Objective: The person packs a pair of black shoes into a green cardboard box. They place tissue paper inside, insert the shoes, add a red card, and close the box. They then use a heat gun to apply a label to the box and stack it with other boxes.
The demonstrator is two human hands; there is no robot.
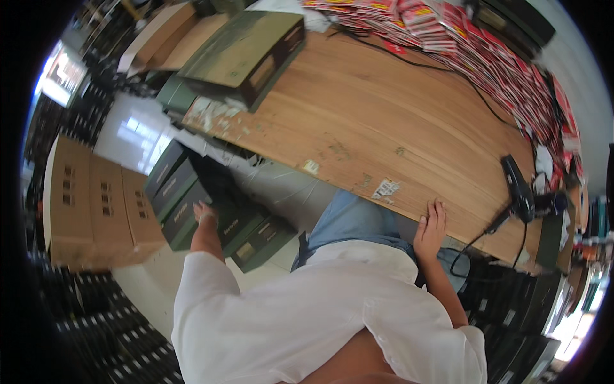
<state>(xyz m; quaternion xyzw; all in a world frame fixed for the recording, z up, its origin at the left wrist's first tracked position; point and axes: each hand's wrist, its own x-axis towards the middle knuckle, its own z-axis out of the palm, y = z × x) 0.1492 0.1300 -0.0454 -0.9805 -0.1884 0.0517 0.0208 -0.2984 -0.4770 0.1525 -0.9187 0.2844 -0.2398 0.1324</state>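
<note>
My left hand (203, 212) reaches down beside the table, its fingers stretched out against the upper part of a stack of dark green shoeboxes (181, 200). It does not wrap around any box, though contact is hard to judge at this size. On the front edge of the wooden table (384, 115), my right hand (433, 225) rests flat with its fingers extended and nothing in them. A black hair dryer (519, 185) lies to the right of that hand, its cable hanging over the edge.
A large green box (251, 54) stands at the table's far left, near an open cardboard box (167, 40). Red packets (419, 31) pile along the back. Brown cartons (96, 201) stand left of the shoeboxes. A black cable (441, 68) crosses the tabletop.
</note>
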